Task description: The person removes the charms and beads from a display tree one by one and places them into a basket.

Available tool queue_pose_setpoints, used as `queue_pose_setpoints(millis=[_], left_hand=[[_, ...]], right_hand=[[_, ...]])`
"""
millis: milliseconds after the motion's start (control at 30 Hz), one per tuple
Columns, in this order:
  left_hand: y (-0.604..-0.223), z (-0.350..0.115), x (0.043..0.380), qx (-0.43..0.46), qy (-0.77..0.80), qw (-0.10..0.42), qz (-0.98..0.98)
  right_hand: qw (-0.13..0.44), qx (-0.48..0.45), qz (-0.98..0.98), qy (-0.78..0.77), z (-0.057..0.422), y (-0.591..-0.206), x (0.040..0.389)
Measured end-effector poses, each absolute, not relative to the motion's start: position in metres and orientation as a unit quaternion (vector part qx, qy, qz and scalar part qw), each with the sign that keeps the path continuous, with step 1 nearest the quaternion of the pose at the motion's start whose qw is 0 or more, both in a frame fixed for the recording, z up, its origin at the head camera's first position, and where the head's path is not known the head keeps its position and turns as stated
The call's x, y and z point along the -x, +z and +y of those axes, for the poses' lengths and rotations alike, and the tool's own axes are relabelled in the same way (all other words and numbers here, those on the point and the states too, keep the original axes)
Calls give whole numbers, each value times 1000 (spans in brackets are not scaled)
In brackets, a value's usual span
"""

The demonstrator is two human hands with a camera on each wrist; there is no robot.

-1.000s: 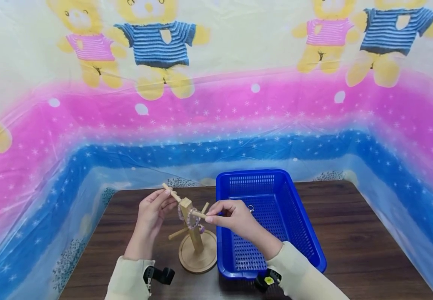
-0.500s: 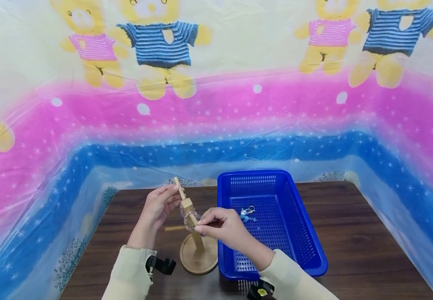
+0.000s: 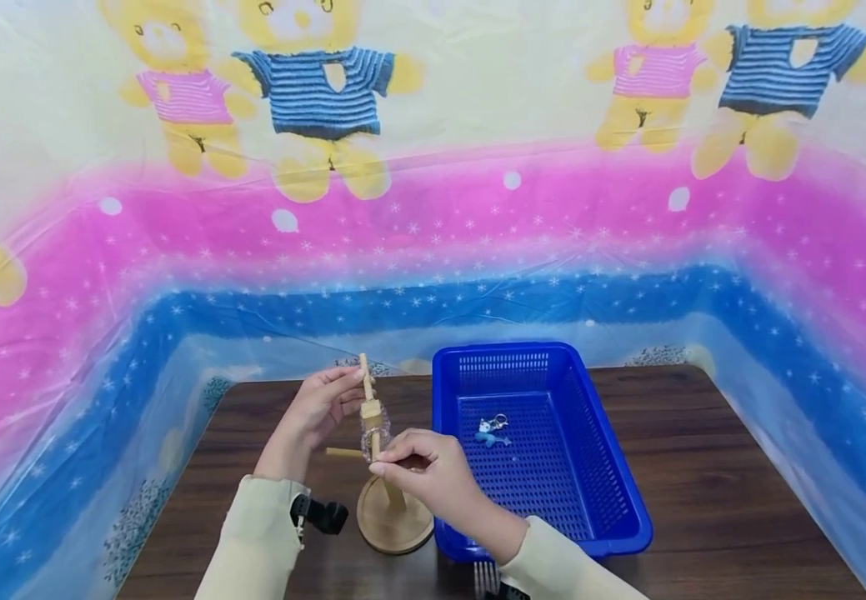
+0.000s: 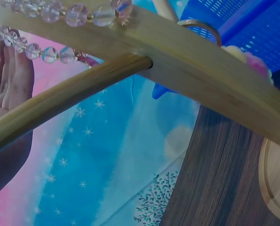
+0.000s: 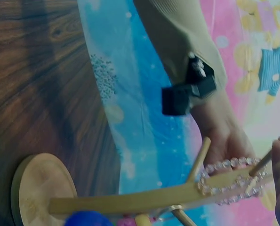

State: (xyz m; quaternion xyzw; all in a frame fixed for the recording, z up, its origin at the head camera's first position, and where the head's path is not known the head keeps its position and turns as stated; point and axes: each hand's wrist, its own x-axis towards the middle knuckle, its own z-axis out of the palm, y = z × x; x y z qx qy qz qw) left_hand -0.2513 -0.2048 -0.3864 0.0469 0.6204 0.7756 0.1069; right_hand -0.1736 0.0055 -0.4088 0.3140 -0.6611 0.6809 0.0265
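A wooden peg stand (image 3: 397,493) rises from a round base (image 3: 391,537) on the brown table, left of the basket. My left hand (image 3: 323,404) pinches the upper far peg (image 3: 364,367) between thumb and fingers. At the near peg (image 3: 376,442), my right hand (image 3: 433,475) pinches its tip. Clear, pinkish bead bracelets (image 5: 229,163) loop round the post's top; their strands (image 4: 76,15) show large in the left wrist view. A bare lower peg (image 4: 69,99) juts from the post. A metal ring (image 4: 201,23) and a pastel charm (image 4: 256,63) show behind the post.
A blue slotted basket (image 3: 613,467) stands right of the stand. Inside it lies a blue-and-white figure keychain (image 3: 491,433) with a metal clasp. Printed bear cloth (image 3: 433,208) walls in the table (image 3: 718,467) behind and at the sides.
The stand has turned, so its right-hand peg now points toward me. My right hand has moved left and nearer with it; my left hand has shifted slightly right. The keychain has come into view.
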Motion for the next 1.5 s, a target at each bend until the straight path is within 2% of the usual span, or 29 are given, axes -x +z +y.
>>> queue_pose_setpoints(millis=[433,767,1067,1200,1400,1500], left_hand=[[-388,-205,258,-84,754,145,635],[-390,-206,257,-83,763,140,626],[-386,-211,253,-92,727,130,668],[-386,-215,242,-92,723,84,680],[-399,-218,215,-109,793,-54,597],[-411,-220,202,-125,808,-94,569]], right_hand=[[130,-346,-657,657,-11,-417,166],[101,-335,-656,668,-9,-416,164],[98,-336,-656,669,-8,-415,163],[100,-335,-656,668,-7,-415,164],[106,-339,-656,666,-7,-414,166],[103,-339,-659,663,-6,-413,166]])
